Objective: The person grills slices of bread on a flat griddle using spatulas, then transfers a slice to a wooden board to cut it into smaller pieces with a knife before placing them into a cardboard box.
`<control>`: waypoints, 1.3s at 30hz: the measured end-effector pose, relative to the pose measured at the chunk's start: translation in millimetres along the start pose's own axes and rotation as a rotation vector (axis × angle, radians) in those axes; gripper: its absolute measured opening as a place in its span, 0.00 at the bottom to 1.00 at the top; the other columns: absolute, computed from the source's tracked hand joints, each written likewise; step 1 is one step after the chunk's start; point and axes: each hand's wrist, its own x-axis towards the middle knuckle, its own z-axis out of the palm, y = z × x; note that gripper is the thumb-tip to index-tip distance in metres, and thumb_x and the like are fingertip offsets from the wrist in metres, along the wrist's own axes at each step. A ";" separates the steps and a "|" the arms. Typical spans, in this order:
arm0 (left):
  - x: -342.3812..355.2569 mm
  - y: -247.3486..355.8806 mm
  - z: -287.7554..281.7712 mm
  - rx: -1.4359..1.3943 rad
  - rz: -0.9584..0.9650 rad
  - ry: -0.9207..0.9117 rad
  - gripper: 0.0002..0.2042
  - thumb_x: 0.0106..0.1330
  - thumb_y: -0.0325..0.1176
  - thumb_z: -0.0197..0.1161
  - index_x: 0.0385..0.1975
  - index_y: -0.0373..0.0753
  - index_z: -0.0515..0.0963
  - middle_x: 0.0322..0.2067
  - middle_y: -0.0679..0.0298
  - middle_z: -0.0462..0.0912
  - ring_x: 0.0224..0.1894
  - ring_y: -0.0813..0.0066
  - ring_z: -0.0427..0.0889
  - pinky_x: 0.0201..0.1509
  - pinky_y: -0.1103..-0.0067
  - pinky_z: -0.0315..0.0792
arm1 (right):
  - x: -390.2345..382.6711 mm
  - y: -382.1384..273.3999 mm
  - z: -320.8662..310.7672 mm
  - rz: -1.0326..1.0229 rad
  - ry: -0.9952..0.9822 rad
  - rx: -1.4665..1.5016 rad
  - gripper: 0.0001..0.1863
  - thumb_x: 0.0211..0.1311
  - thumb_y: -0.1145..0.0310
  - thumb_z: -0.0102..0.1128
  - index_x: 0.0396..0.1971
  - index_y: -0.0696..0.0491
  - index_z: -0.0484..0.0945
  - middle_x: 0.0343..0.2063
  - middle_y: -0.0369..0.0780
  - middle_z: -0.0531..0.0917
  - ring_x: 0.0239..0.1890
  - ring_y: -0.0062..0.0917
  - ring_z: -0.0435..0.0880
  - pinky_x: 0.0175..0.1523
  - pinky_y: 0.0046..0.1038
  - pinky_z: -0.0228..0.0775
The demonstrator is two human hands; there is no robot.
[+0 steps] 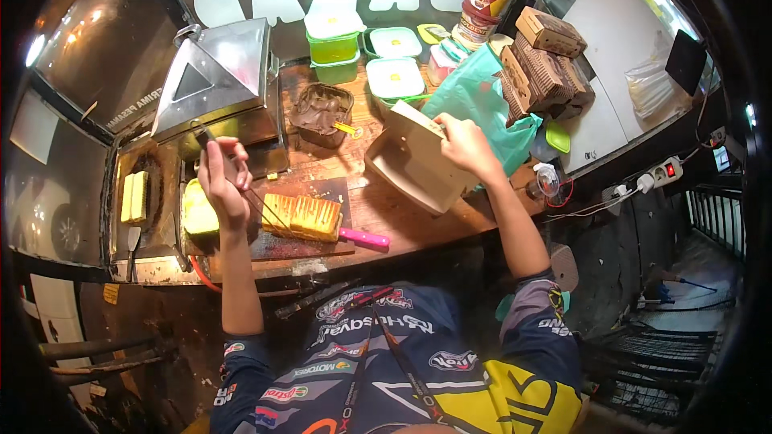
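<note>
My left hand (225, 181) is closed around slim metal tongs (203, 137), whose thin arms reach down toward a toasted bread block (301, 217). Cut lines run across the bread, which rests on a dark board (322, 189). A knife with a pink handle (366, 238) lies beside it, its blade hidden. My right hand (466, 145) grips the edge of an open cardboard box (410, 165), tilted above the counter. Behind the bread stands a tub of chocolate-brown spread (322, 108) with a yellow utensil (347, 130) in it. A yellow tub (199, 207) sits near my left wrist.
A metal hood (213, 72) stands at the back left. Pale bread (134, 197) and a spatula (133, 245) lie on the griddle at far left. Green lidded containers (334, 48), a turquoise bag (474, 96) and stacked cardboard boxes (547, 64) line the back; a power strip (666, 170) hangs right.
</note>
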 end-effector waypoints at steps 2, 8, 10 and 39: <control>-1.7 -8.8 -12.8 0.048 0.097 0.068 0.15 0.74 0.42 0.43 0.35 0.37 0.69 0.22 0.67 0.70 0.15 0.88 0.58 0.17 0.89 0.53 | -1.0 -4.5 7.9 0.090 -0.053 -0.102 0.23 0.48 0.72 0.55 0.49 0.54 0.71 0.37 0.52 0.81 0.42 0.46 0.79 0.47 0.40 0.71; -6.7 -59.5 -68.7 0.392 0.404 0.206 0.12 0.73 0.42 0.46 0.33 0.39 0.68 0.19 0.70 0.65 0.19 0.87 0.59 0.20 0.88 0.51 | -34.4 -57.8 8.7 -0.388 0.361 0.091 0.23 0.48 0.70 0.66 0.46 0.56 0.72 0.42 0.49 0.78 0.48 0.41 0.76 0.53 0.36 0.68; -3.1 -80.4 -76.6 0.348 0.469 0.264 0.13 0.73 0.41 0.47 0.32 0.38 0.67 0.20 0.70 0.66 0.20 0.84 0.61 0.21 0.86 0.55 | -57.8 -84.6 23.8 -0.409 0.186 0.317 0.18 0.49 0.71 0.66 0.42 0.57 0.75 0.40 0.48 0.79 0.45 0.40 0.78 0.51 0.36 0.69; -6.4 -121.9 -99.4 0.190 0.329 0.292 0.12 0.72 0.42 0.49 0.32 0.40 0.63 0.20 0.71 0.61 0.20 0.86 0.58 0.22 0.87 0.55 | -57.5 -60.9 241.7 0.295 -0.801 0.705 0.36 0.61 0.38 0.46 0.26 0.63 0.81 0.16 0.44 0.80 0.16 0.29 0.81 0.20 0.28 0.72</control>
